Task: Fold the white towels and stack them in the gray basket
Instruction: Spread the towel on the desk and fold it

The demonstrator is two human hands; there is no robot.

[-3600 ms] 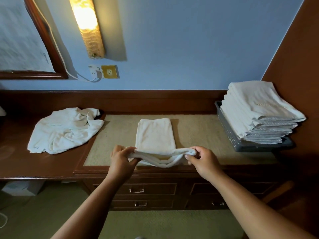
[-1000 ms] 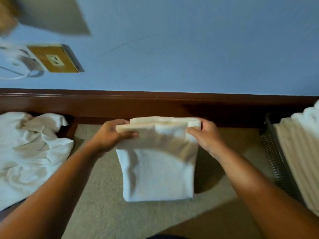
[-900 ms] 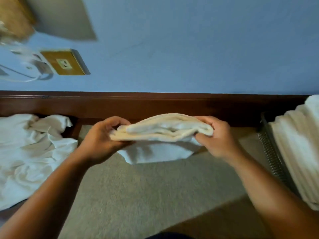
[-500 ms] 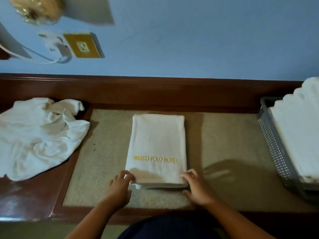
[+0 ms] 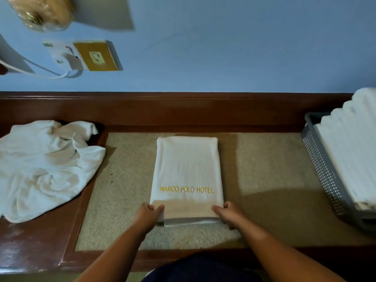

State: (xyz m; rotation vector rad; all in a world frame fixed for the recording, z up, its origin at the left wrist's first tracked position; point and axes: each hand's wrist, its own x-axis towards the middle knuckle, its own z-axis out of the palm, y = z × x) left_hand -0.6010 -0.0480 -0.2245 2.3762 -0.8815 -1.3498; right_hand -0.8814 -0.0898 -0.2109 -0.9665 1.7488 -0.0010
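Towel (image 5: 187, 171), earlier aloft, now flat, rectangular; left hand (image 5: 148, 215), right hand (image 5: 230, 214) at corners.

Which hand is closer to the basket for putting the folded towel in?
Probably right. The right hand pinches the folded towel at its near corner on the basket side; the left hand holds the corner away from it.

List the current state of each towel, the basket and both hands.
folded towel: folded, flat on the beige mat, lettering up
crumpled towel: unfolded, heaped at the left
gray basket: holds the towel stack, piled above its rim
left hand: pinches the folded towel's near left corner
right hand: pinches its near right corner
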